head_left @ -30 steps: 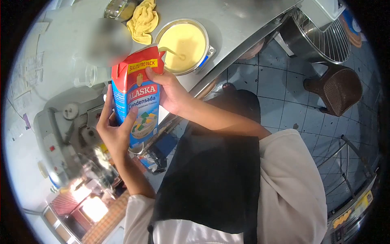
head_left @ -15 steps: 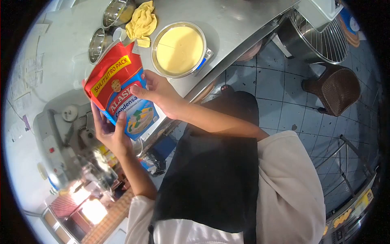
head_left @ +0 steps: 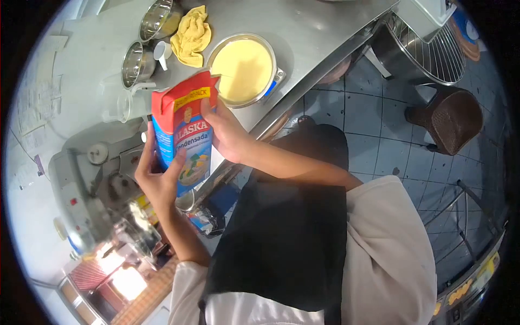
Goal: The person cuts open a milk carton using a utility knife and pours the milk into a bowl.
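A red and blue carton of condensada [head_left: 190,157] is held up between my two hands, its red top tilted toward the bowl. My left hand [head_left: 160,181] wraps its lower left side, thumb across the front. Gripping the upper right side is my right hand [head_left: 230,132], thumb on the front panel near the top. Just beyond the carton stands a metal bowl [head_left: 273,54] of smooth yellow mixture [head_left: 244,67]. The bowl rests on a kitchen scale [head_left: 279,76], and the carton's top corner overlaps its near rim in view.
A crumpled yellow cloth [head_left: 190,40], a white scoop-like cup [head_left: 161,52], two steel bowls [head_left: 138,67] and a clear plastic jug [head_left: 115,100] share the steel table [head_left: 319,38]. A mixer [head_left: 81,189] stands at left. A brown stool [head_left: 449,122] and large pot [head_left: 403,54] are at right.
The carton has swung right and turned more upright, its top now closer to the bowl. My right hand has shifted higher on its side. The white cup and plastic jug are more exposed.
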Demonstrator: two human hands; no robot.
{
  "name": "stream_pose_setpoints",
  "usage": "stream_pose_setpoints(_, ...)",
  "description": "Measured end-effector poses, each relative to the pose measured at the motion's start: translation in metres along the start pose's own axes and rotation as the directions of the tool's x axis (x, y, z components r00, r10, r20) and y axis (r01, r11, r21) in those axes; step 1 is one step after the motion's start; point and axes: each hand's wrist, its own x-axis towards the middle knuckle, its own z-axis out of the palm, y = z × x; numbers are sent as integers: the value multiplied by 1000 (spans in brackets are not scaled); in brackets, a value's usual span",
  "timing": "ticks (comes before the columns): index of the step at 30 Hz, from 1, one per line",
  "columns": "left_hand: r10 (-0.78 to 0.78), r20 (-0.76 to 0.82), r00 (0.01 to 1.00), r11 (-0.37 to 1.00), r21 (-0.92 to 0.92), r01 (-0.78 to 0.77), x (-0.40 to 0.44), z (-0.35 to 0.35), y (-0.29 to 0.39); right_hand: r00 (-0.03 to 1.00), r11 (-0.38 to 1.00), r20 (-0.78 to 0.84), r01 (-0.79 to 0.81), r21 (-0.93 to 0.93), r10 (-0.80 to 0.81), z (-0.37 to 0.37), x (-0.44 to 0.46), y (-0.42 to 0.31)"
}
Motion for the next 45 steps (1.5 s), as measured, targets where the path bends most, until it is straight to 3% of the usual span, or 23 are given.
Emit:
stream_pose_setpoints(2,-37,42,998,995,94,33,1,1,2,999,999,35,-1,32,0,-2,0,-1)
stream_pose_setpoints(10,-7,39,999,995,99,3,1,2,-1,997,998,70,-22,66,17,-5,0,-3)
stream_pose_setpoints(16,25,16,1000,999,-44,-24,1,-3,-15,994,990,94,66,-122,-54,3,-1,-5)
stream_pose_setpoints(22,38,8,999,997,-71,-37,0,-4,-17,996,996,34,78,-33,-77,1,1,-7)
stream_pose_setpoints(25,25,24,999,999,-20,-25,0,-6,-14,997,997,75,39,-67,-34,-3,4,-8)
stream_pose_setpoints(31,5,31,1000,1000,30,-6,-3,-1,-9,1000,1000,-1,-12,0,12,2,1,-12)
stream_pose_setpoints(40,33,-50,998,996,-87,-37,-5,-4,-20,995,995,91,56,-85,-48,3,2,-12)
stream_pose_setpoints(42,70,-95,993,990,-116,-81,-5,-5,-23,989,977,144,4,-212,27,-2,2,-7)
stream_pose_setpoints(45,78,-140,987,983,-152,-100,-5,1,-21,987,971,157,6,-241,33,1,-4,-7)
